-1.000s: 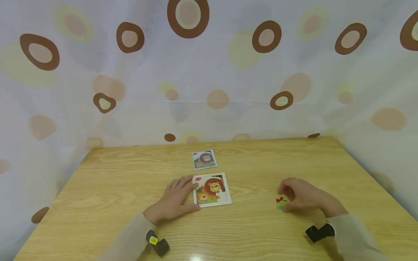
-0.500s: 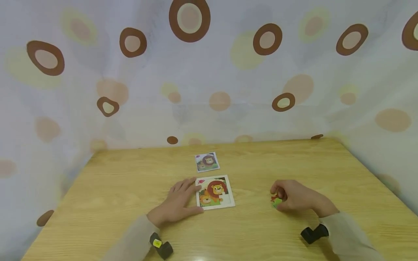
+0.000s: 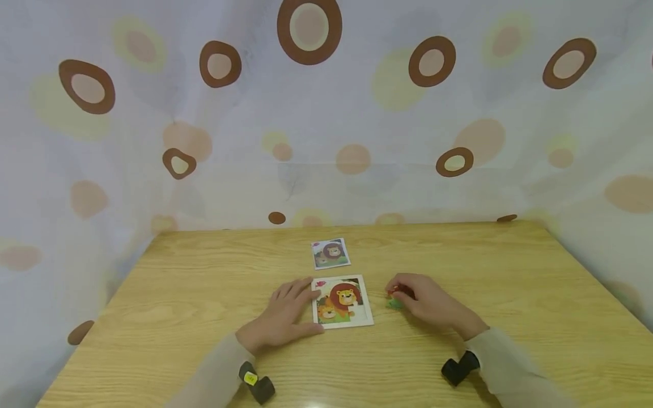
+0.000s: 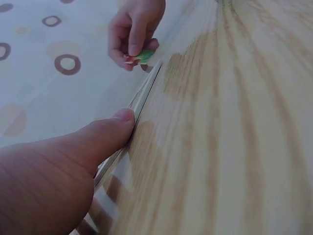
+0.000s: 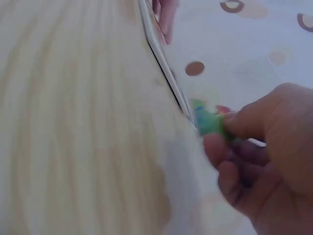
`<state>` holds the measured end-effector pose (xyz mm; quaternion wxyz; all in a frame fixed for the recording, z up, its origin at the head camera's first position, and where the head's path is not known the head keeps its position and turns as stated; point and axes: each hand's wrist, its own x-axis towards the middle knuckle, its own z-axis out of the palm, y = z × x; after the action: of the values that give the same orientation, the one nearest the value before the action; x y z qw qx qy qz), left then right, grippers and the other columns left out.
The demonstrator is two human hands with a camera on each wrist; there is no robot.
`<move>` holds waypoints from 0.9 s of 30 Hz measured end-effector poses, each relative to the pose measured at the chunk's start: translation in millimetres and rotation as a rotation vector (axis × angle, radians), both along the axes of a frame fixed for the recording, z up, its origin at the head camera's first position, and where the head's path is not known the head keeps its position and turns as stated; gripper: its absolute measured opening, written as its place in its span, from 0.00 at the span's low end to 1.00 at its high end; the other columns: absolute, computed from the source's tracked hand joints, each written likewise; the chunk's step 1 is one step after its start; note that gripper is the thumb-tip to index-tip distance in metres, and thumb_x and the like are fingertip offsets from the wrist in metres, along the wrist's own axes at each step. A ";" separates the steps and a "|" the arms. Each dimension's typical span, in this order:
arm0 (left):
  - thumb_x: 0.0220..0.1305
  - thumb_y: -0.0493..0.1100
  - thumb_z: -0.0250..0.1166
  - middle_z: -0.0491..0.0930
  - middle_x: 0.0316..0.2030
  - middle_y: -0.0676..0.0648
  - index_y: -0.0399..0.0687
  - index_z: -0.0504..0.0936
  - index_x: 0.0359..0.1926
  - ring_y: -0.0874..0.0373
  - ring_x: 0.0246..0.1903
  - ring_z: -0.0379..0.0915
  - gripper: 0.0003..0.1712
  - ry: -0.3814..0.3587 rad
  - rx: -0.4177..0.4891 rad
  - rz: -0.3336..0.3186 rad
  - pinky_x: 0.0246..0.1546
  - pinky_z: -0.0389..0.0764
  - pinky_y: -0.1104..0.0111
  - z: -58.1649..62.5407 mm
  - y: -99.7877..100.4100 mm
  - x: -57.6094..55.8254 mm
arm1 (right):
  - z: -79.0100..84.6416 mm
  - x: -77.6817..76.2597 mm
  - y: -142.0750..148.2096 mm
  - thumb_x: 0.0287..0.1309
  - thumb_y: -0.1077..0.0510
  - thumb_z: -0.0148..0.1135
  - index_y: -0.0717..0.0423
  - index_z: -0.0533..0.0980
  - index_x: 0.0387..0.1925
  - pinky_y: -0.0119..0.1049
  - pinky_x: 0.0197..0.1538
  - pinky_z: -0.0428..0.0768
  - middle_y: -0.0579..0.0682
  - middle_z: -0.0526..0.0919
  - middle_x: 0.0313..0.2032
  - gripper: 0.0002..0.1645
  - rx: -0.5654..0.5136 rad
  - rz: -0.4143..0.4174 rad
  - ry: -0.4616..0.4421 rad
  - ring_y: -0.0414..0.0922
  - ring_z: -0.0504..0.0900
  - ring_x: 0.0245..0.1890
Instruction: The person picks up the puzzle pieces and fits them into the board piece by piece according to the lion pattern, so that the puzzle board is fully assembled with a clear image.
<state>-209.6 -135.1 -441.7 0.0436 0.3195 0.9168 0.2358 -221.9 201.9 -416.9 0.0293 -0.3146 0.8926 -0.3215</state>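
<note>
A jigsaw puzzle [image 3: 340,301] of a lion and a cub lies in a white frame, with a pale gap at its lower right corner. My left hand [image 3: 282,313] rests along the frame's left side, fingers spread and fairly straight. In the left wrist view the thumb [image 4: 110,137] presses against the frame's edge [image 4: 146,88]. Just right of the frame, my right hand [image 3: 428,300] pinches a green and red puzzle piece [image 3: 393,300] between thumb and fingers. The right wrist view shows that puzzle piece [image 5: 209,121] close to the frame's edge, somewhat blurred.
Behind the frame lies a small picture card [image 3: 330,253] with the same lion scene. Both sit on a wood-grain table [image 3: 204,283]. A white cloth [image 3: 316,113] with brown and yellow dots stands around the back and sides.
My right hand has carried the puzzle piece leftward, from well right of the frame to close beside it. The left hand stays at the frame. The head view has shifted slightly.
</note>
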 end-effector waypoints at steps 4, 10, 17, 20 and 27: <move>0.62 0.64 0.60 0.50 0.74 0.39 0.47 0.65 0.69 0.37 0.69 0.47 0.41 0.011 -0.003 0.004 0.65 0.48 0.38 -0.3 -3.1 -0.2 | -4.9 -4.1 -26.9 0.64 0.63 0.59 0.58 0.74 0.47 0.27 0.29 0.73 0.43 0.77 0.30 0.10 -0.117 0.027 0.001 0.32 0.70 0.25; 0.62 0.63 0.60 0.50 0.74 0.39 0.47 0.65 0.69 0.37 0.70 0.45 0.41 -0.008 0.015 -0.001 0.66 0.46 0.38 0.0 -1.2 0.0 | -8.2 -7.5 -48.9 0.63 0.63 0.60 0.53 0.75 0.39 0.28 0.32 0.76 0.43 0.79 0.31 0.04 -0.148 0.087 -0.076 0.33 0.74 0.28; 0.62 0.63 0.60 0.50 0.74 0.41 0.47 0.64 0.70 0.38 0.71 0.44 0.41 -0.018 -0.004 -0.001 0.67 0.46 0.40 -0.3 4.6 -2.0 | -11.3 -7.4 -55.4 0.61 0.63 0.63 0.52 0.78 0.38 0.27 0.29 0.73 0.42 0.78 0.29 0.04 -0.144 0.106 -0.051 0.33 0.71 0.25; 0.63 0.64 0.59 0.49 0.74 0.41 0.48 0.63 0.70 0.38 0.71 0.45 0.41 -0.006 -0.015 -0.008 0.67 0.46 0.40 0.7 7.1 -4.0 | -13.3 -6.6 -54.4 0.57 0.63 0.66 0.52 0.79 0.36 0.27 0.26 0.70 0.42 0.74 0.27 0.06 -0.166 0.093 0.025 0.32 0.67 0.22; 0.62 0.64 0.60 0.49 0.74 0.41 0.48 0.63 0.70 0.39 0.71 0.45 0.42 -0.033 -0.038 0.024 0.67 0.46 0.41 2.1 1.6 -0.6 | -21.7 -8.8 -62.9 0.58 0.60 0.66 0.53 0.79 0.38 0.26 0.25 0.70 0.44 0.75 0.30 0.05 -0.158 0.131 0.074 0.30 0.65 0.21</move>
<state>-210.2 -133.5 -439.6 0.0617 0.3035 0.9240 0.2241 -230.6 139.0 -438.6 -0.0078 -0.3852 0.8425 -0.3766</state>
